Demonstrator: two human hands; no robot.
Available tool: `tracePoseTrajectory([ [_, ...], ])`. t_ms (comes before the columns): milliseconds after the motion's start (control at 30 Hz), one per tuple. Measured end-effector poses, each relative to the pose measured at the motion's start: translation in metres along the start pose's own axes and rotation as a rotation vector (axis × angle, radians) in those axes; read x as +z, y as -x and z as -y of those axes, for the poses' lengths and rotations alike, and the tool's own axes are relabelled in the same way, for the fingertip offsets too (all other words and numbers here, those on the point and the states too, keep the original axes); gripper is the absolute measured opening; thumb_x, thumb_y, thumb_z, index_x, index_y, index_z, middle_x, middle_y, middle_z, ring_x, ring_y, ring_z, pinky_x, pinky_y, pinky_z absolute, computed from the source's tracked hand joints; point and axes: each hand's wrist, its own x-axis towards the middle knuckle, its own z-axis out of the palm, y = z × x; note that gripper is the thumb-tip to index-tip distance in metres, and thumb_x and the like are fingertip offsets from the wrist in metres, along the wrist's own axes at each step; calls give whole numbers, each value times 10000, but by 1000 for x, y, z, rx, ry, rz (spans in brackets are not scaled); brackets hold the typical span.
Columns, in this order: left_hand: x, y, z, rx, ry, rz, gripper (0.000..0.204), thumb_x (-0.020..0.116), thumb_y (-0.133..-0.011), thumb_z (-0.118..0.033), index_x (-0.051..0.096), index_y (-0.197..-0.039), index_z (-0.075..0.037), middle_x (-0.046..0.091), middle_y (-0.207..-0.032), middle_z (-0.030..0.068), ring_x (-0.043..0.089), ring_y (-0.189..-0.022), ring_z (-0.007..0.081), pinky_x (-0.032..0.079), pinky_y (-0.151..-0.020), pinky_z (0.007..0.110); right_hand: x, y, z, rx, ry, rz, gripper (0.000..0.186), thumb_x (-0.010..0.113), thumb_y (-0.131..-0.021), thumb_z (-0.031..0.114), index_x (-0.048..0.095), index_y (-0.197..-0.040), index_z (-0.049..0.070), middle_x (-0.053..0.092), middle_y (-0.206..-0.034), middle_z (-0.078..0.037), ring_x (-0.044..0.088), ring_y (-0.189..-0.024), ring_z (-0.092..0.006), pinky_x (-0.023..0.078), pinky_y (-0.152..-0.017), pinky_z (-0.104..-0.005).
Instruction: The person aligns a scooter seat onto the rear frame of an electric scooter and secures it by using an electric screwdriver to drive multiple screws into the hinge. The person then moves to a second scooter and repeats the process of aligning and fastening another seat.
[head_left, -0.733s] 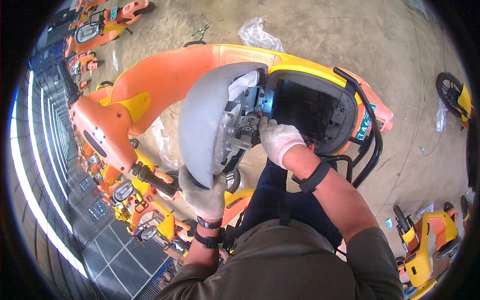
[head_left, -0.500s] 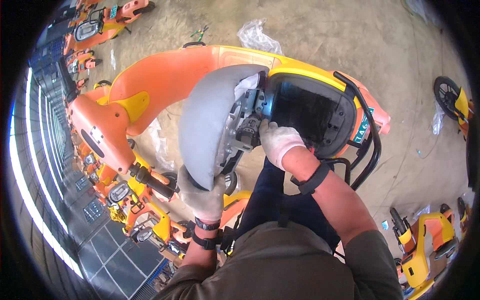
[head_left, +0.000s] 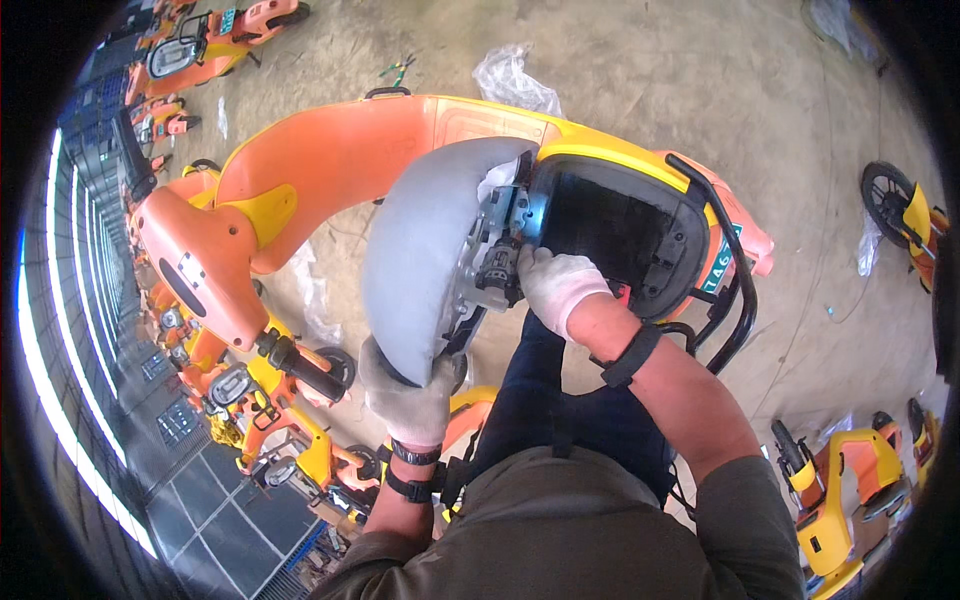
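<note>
An orange and yellow electric scooter (head_left: 330, 165) stands in front of me, its grey seat (head_left: 415, 255) tipped up on its front hinge. My left hand (head_left: 405, 395), in a whitish work glove, is closed around the seat's near edge. My gloved right hand (head_left: 562, 285) is closed on what looks like a dark power drill (head_left: 498, 265), mostly hidden by the hand. The drill's head is close to the metal hinge bracket (head_left: 512, 210), where a bluish light shines. Right of the bracket lies the open black storage compartment (head_left: 610, 215).
A black rear rack (head_left: 745, 290) curves round the scooter's tail. The handlebar (head_left: 300, 365) juts out at the left. Several similar scooters (head_left: 850, 480) stand around. Clear plastic wrap (head_left: 515, 80) and green-handled pliers (head_left: 398, 70) lie on the concrete floor.
The seat's outer edge has shifted slightly to the right, with my left hand still on it. My right hand and the drill stay at the hinge. The view has moved slightly.
</note>
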Motion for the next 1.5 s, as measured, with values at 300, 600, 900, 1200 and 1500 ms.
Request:
tracePoseTrajectory([
  [300,1,-2,7,9,56,-18,595,736,-602,-86,519,-1145,27,644,-973,161,638,-888,214,500,-816,325,-20,-17,-9,-65,90,84,358,458,-883,113,511,-1192,-60,635,-1068,-222,652,-957,-348,535,-779,-421],
  [600,-11,-24,21,-27,102,94,648,728,-587,-111,524,-1180,52,678,-937,191,669,-865,242,522,-795,339,-82,-53,-7,-130,185,396,370,591,-746,176,662,-1076,24,661,-1053,-220,628,-1030,-363,517,-843,-418],
  [900,-20,-50,27,15,134,197,653,724,-582,-108,523,-1184,51,671,-966,213,668,-901,288,511,-824,358,-101,-89,3,-121,181,598,299,639,-757,193,693,-1014,50,684,-991,-161,640,-979,-321,498,-846,-376],
  [1200,-13,-67,48,-38,262,181,668,737,-563,-127,520,-1170,46,655,-944,194,650,-857,268,504,-814,354,-93,-69,-9,-43,173,496,357,619,-735,165,664,-1051,4,681,-1006,-195,652,-964,-352,514,-814,-406],
  [1500,-14,-79,53,-98,279,153,672,717,-573,-107,517,-1195,52,660,-940,119,632,-846,186,509,-811,301,-55,-21,-23,49,13,272,509,599,-794,241,489,-1212,-28,649,-997,-266,632,-964,-399,501,-846,-437],
])
